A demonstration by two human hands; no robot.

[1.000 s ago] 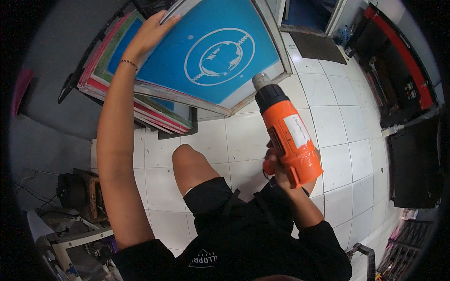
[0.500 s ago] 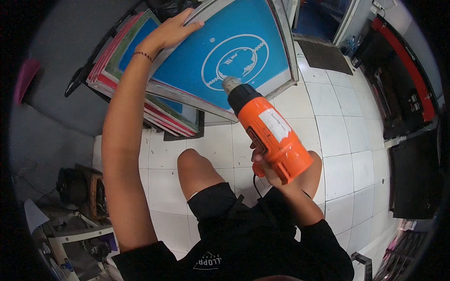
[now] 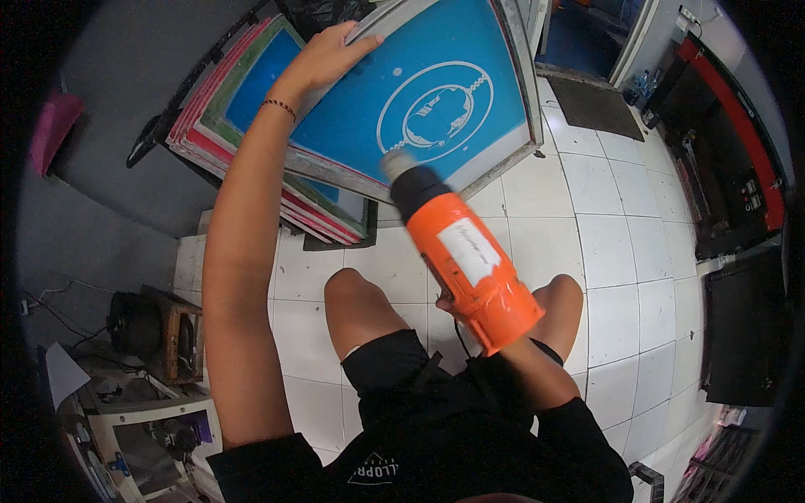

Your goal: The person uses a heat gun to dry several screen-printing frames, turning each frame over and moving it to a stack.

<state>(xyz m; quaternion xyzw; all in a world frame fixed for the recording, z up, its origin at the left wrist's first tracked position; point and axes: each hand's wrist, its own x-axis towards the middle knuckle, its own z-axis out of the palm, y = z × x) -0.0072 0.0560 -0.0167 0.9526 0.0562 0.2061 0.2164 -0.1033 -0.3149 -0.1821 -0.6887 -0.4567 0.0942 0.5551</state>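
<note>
My left hand [image 3: 329, 59] grips the upper left edge of a screen-printing frame [image 3: 352, 130], its thumb lying over the rim. The frame tilts in front of the stack and has blue mesh with a pale round design of two rings. My right hand [image 3: 445, 305] is wrapped round the handle of an orange heat gun [image 3: 495, 289] with a black collar, a white label and a dark cord. Most of that hand is hidden beneath the gun's body. The blurred metal nozzle points up and left at the frame's lower part, apparently apart from it.
Several more screen frames [image 3: 220, 117], with red and green edges, lean in a stack at the left. White tiles [image 3: 612, 293] cover the floor, and a dark mat [image 3: 595, 107] lies by the doorway. A black-and-red cabinet [image 3: 729, 126] stands at right, equipment [image 3: 159, 436] at lower left.
The heat gun has swung left, its nozzle now over the frame's lower left part. My left hand keeps its hold on the frame; the whole view has shifted slightly.
</note>
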